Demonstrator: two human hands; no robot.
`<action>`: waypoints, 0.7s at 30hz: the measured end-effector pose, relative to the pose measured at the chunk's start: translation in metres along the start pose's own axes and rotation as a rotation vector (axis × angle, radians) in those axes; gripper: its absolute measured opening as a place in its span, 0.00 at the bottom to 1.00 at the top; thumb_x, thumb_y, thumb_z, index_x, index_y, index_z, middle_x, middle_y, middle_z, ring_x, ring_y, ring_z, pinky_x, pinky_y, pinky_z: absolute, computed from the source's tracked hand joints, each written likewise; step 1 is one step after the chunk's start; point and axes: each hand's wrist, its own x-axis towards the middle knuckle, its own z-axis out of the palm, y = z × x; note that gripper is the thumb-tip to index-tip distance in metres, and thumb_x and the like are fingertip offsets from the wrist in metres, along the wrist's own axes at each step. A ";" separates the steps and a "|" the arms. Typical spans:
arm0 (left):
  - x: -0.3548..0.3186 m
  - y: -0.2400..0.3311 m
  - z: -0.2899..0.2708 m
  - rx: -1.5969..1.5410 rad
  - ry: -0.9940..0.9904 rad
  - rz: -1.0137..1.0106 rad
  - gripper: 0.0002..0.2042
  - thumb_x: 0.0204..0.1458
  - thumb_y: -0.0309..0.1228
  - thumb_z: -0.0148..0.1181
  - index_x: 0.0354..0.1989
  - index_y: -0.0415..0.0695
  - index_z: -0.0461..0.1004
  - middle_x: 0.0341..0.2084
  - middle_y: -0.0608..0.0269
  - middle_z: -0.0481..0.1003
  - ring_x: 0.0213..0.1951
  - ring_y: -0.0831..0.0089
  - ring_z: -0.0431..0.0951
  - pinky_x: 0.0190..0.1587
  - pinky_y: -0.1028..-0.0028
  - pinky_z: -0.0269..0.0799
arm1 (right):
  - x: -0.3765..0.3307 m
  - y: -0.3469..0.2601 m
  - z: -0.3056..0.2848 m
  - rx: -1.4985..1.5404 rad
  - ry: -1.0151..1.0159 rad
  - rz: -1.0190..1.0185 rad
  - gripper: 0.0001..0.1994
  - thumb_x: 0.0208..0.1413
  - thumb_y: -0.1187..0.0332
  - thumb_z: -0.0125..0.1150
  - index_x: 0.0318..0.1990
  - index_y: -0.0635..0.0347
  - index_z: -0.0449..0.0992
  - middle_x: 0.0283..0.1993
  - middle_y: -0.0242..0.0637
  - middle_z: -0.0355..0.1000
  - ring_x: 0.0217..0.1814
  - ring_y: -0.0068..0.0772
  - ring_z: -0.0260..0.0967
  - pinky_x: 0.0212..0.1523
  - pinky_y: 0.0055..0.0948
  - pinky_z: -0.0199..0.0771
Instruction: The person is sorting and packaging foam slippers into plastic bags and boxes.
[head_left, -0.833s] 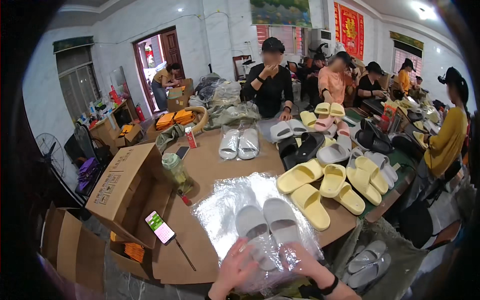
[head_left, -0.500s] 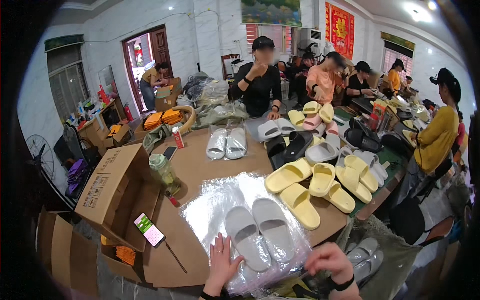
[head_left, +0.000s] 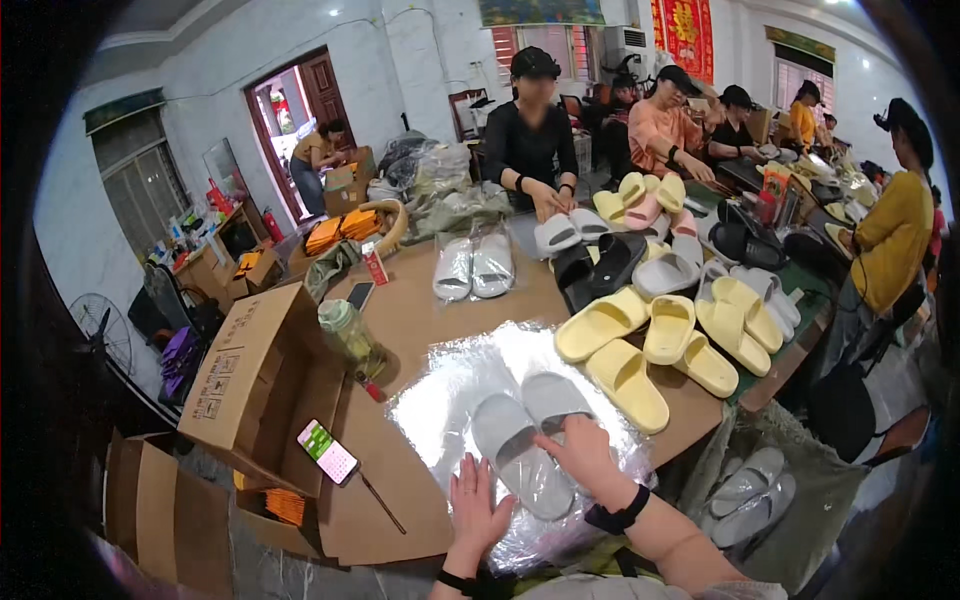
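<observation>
A pair of light grey slippers lies side by side over a shiny stack of clear plastic bags (head_left: 430, 395), with clear film seeming to cover them. My left hand (head_left: 479, 512) rests flat on the plastic beside the left slipper (head_left: 498, 412), its fingers stretched out and holding nothing. Across the right slipper (head_left: 552, 393) reaches my right hand (head_left: 588, 462), fingers bent and closed at its strap. The hand hides the rear of that slipper, and part of the grip cannot be seen.
Yellow slippers (head_left: 628, 385) are heaped to the right of the bags. A bagged white pair (head_left: 474, 266) lies farther off. On the left are a bottle (head_left: 350, 340), a phone (head_left: 328, 455) and an open carton (head_left: 250, 370). A co-worker (head_left: 533, 135) stands across the table.
My right hand has moved left and forward from beside the plastic onto the right grey slipper. My left hand still lies flat. The view has shifted slightly, and the co-worker opposite has lowered a hand.
</observation>
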 end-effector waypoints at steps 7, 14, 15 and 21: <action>-0.001 -0.008 0.004 0.027 -0.007 -0.012 0.44 0.53 0.51 0.60 0.73 0.38 0.50 0.72 0.36 0.48 0.73 0.42 0.47 0.73 0.45 0.37 | -0.008 -0.004 0.038 -0.055 0.063 -0.061 0.22 0.56 0.50 0.62 0.33 0.65 0.75 0.36 0.49 0.75 0.34 0.49 0.76 0.33 0.46 0.77; 0.000 -0.003 0.002 0.060 -0.015 0.020 0.43 0.52 0.43 0.61 0.72 0.35 0.49 0.72 0.36 0.47 0.74 0.43 0.46 0.73 0.47 0.35 | 0.004 -0.005 0.044 0.037 0.097 0.033 0.19 0.51 0.54 0.65 0.33 0.63 0.72 0.32 0.49 0.75 0.30 0.54 0.76 0.33 0.49 0.76; -0.001 0.001 -0.001 0.052 -0.022 0.007 0.43 0.52 0.42 0.61 0.72 0.34 0.49 0.73 0.35 0.46 0.73 0.43 0.46 0.73 0.46 0.35 | 0.004 -0.006 0.045 0.089 0.105 0.033 0.18 0.51 0.55 0.65 0.33 0.63 0.72 0.32 0.49 0.75 0.30 0.55 0.76 0.33 0.49 0.76; 0.000 0.005 0.000 -0.016 0.012 0.006 0.42 0.50 0.38 0.64 0.72 0.35 0.50 0.73 0.32 0.37 0.72 0.36 0.46 0.72 0.47 0.40 | 0.004 -0.001 0.033 0.226 0.131 0.035 0.13 0.51 0.59 0.63 0.32 0.60 0.73 0.29 0.45 0.75 0.31 0.53 0.75 0.33 0.48 0.75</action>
